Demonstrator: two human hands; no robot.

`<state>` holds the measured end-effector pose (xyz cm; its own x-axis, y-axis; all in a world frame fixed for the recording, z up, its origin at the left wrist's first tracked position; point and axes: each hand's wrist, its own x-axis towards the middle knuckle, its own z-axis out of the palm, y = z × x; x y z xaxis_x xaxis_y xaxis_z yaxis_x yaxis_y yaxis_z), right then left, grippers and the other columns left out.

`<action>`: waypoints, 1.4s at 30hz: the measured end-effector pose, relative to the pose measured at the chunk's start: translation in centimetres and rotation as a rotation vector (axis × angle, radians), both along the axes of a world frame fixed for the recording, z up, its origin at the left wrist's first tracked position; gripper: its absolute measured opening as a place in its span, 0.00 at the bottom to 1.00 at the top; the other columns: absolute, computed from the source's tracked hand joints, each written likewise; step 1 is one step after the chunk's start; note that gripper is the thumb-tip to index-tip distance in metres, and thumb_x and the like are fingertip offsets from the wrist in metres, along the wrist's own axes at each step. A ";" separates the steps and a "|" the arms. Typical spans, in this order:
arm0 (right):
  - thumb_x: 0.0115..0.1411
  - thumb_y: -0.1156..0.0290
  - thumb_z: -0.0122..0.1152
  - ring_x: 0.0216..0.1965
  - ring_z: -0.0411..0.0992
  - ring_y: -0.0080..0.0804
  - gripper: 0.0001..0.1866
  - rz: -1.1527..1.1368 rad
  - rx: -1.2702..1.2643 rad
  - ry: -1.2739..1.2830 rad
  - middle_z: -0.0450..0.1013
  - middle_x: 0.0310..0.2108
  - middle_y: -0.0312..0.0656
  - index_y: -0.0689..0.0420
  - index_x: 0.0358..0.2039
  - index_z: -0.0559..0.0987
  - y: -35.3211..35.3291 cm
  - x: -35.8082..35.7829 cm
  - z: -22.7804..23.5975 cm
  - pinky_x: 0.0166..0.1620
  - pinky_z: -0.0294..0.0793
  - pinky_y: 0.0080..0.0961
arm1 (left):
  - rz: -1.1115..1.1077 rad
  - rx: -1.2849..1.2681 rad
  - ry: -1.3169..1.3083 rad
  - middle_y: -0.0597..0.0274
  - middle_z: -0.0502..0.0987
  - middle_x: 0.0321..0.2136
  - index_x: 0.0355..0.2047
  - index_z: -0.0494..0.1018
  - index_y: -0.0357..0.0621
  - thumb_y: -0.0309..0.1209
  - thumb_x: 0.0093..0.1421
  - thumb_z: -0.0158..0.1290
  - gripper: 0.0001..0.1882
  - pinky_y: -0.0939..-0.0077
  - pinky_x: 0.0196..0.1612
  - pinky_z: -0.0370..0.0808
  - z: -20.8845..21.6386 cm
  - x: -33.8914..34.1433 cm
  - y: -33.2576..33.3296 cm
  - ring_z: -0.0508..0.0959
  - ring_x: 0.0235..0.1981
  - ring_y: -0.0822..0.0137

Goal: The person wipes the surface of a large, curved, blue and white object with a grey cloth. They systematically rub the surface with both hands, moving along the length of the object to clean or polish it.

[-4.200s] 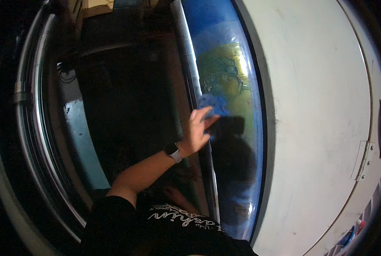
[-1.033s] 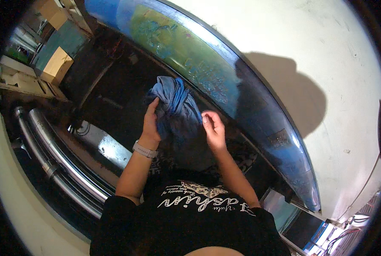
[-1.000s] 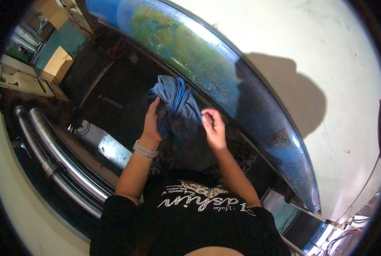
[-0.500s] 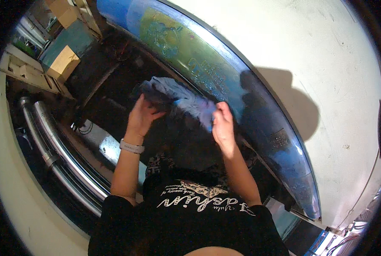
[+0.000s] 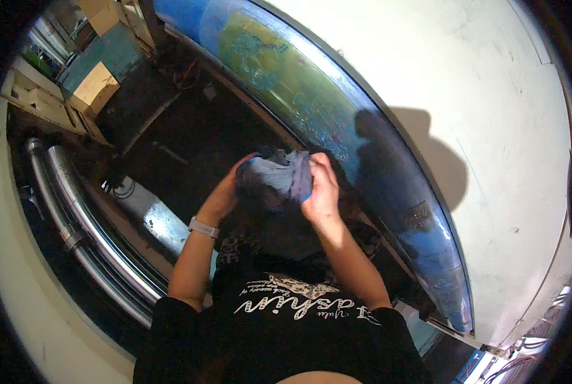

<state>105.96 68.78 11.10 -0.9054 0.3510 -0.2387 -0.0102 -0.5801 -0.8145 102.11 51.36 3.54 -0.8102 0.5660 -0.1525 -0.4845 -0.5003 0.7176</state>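
Note:
A crumpled blue-grey cloth rag [image 5: 276,176], stained darker in places, is bunched up between my two hands in front of my body. My left hand [image 5: 231,189] grips its left side, with most of its fingers hidden behind the fabric. On the right side my right hand [image 5: 321,185] clasps the rag, fingers curled over its edge. Just beyond my right hand runs a long printing cylinder [image 5: 337,96], blue with a yellow-green area and raised patterns. The rag and the cylinder appear apart.
A white machine panel [image 5: 491,83] rises behind the cylinder, with my shadow on it. Shiny metal rollers [image 5: 100,217] lie to the left, beside a pale metal plate [image 5: 161,217]. Cardboard [image 5: 95,88] rests at the far left; cables [image 5: 497,368] hang at the lower right.
My hands have come closer together, and the rag, stretched out between them before, is now gathered into a bunch. The view has shifted slightly.

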 end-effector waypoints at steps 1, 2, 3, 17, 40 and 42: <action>0.57 0.74 0.46 0.29 0.61 0.18 0.01 0.062 0.018 -0.005 0.63 0.28 0.30 0.55 0.30 0.66 -0.8 -0.3 0.3 0.36 0.63 0.16 | -0.070 0.058 0.031 0.60 0.66 0.53 0.53 0.64 0.41 0.38 0.62 0.43 0.21 0.66 0.58 0.60 0.9 0.4 0.4 0.66 0.53 0.64; 0.56 0.74 0.46 0.28 0.61 0.17 0.01 0.061 0.014 0.001 0.62 0.27 0.29 0.55 0.30 0.66 -1.1 -0.6 -0.1 0.35 0.62 0.16 | -0.084 0.036 -0.030 0.60 0.68 0.52 0.52 0.65 0.41 0.36 0.62 0.44 0.20 0.68 0.57 0.60 0.1 0.8 0.3 0.67 0.52 0.65; 0.56 0.74 0.46 0.28 0.60 0.17 0.01 0.061 0.011 0.007 0.61 0.26 0.29 0.55 0.29 0.65 -1.3 -0.8 -0.3 0.34 0.61 0.15 | -0.097 0.014 -0.091 0.61 0.69 0.50 0.51 0.67 0.40 0.34 0.62 0.44 0.18 0.70 0.57 0.61 -0.6 1.2 0.0 0.68 0.51 0.66; 0.54 0.78 0.50 0.30 0.54 0.17 0.05 0.068 0.507 -0.163 0.55 0.25 0.28 0.55 0.27 0.64 1.6 2.1 -3.1 0.34 0.55 0.14 | 0.368 -0.227 -0.066 0.52 0.70 0.50 0.48 0.69 0.34 0.21 0.56 0.40 0.19 0.72 0.56 0.64 -2.6 -1.9 -9.0 0.72 0.49 0.62; 0.57 0.68 0.54 0.35 0.64 0.20 0.11 0.192 0.044 -0.034 0.62 0.31 0.33 0.56 0.34 0.63 1.0 2.7 2.3 0.41 0.66 0.20 | -0.237 -0.568 0.575 0.54 0.54 0.60 0.57 0.60 0.49 0.23 0.46 0.56 0.35 0.65 0.61 0.54 -8.4 4.6 0.6 0.53 0.62 0.56; 0.56 0.71 0.55 0.32 0.63 0.18 0.10 0.169 0.048 -0.054 0.62 0.30 0.31 0.55 0.35 0.63 1.0 2.7 1.2 0.38 0.65 0.18 | -0.257 -0.662 0.520 0.56 0.63 0.56 0.56 0.61 0.47 0.20 0.47 0.53 0.33 0.69 0.59 0.59 -9.5 4.8 0.4 0.62 0.58 0.61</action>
